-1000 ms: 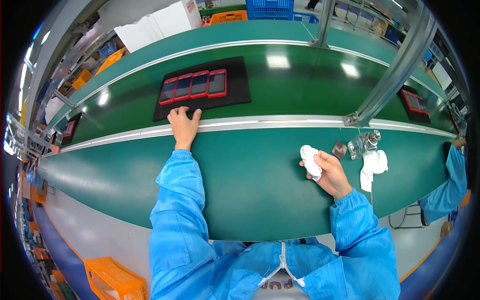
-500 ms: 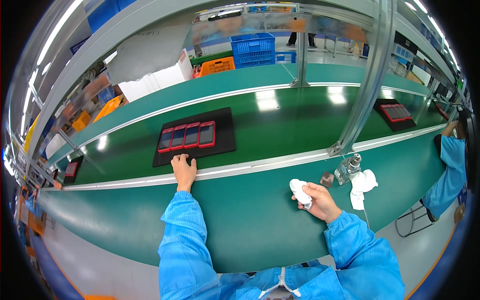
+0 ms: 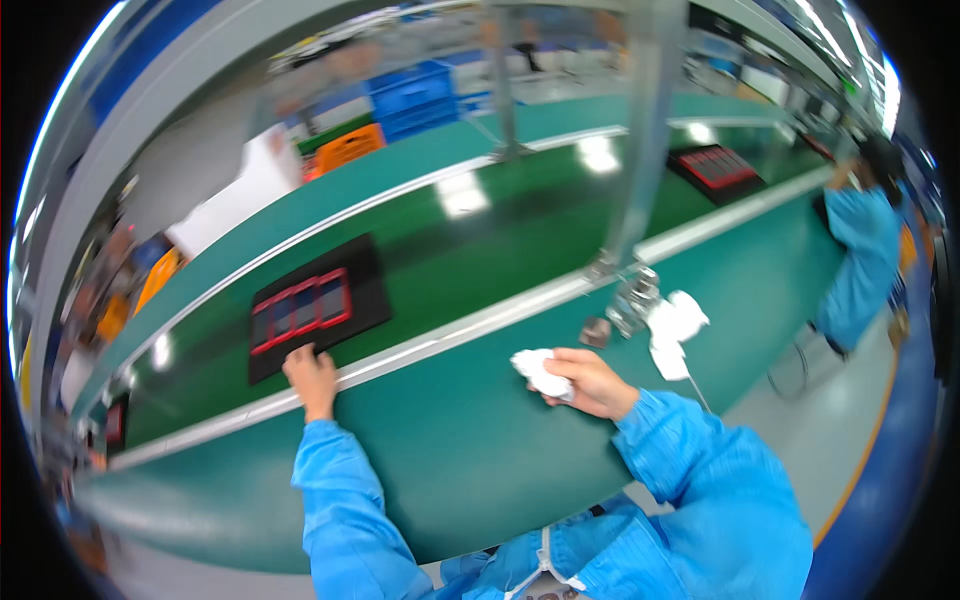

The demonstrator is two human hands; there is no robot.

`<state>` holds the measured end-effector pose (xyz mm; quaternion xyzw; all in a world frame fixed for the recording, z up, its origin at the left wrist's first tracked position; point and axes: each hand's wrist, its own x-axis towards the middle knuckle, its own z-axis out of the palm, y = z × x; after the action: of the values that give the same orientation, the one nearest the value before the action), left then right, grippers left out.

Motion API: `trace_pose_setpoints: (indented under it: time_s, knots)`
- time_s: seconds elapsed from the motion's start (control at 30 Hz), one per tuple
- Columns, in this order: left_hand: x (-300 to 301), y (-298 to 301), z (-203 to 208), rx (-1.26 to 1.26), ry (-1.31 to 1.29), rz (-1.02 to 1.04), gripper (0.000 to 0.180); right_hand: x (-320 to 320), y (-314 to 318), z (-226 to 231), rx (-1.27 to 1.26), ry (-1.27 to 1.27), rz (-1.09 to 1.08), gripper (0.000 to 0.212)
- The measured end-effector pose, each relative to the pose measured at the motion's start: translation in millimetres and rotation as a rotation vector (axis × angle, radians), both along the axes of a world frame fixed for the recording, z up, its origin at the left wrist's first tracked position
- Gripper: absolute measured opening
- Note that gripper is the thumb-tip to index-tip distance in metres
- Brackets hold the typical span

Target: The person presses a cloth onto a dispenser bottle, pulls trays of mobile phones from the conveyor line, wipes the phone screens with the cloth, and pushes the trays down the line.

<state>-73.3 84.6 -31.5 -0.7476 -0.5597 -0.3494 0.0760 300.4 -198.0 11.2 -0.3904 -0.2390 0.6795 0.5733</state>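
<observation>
My right hand (image 3: pixel 592 383), above the green bench, is closed round a crumpled white cloth (image 3: pixel 543 374). My left hand (image 3: pixel 313 380) reaches to the near edge of a black mat (image 3: pixel 365 285), its fingers bent and a little apart at that edge. Whether they press on the mat, I cannot tell. On the mat lie several phone-like devices (image 3: pixel 302 311) with red frames and dark faces, side by side and blurred by motion. Right of my right hand are a small brown block (image 3: pixel 595 332), a clear bottle (image 3: pixel 632 302) with a metallic top and another white cloth (image 3: pixel 672 332).
A metal rail (image 3: pixel 440 350) divides my bench from the green conveyor belt. An upright metal post (image 3: pixel 645 150) rises beyond the bottle. Farther right, another mat carries red-framed devices (image 3: pixel 716 166). A co-worker in a blue sleeve (image 3: pixel 853 260) sits at the right; blue crates (image 3: pixel 413 98) stand behind.
My view has swung rightward and tilted, so the scene sits farther left and is blurred. The cloth stays in my right hand; my left hand stays by the mat's near edge.
</observation>
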Motion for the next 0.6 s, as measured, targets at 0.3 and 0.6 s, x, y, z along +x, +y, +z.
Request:
trace_pose_setpoints:
  time_s: [0.3, 0.6]
  knots:
    - [0, 8, 3, -0.142, 0.008, 0.027, 0.035, 1, 0, 0, 0.044, 0.041, -0.016, 0.019]
    - [-6, 5, 11, -0.156, 0.01, 0.05, 0.036, -9, 1, 6, 0.028, -0.043, 0.009, 0.021]
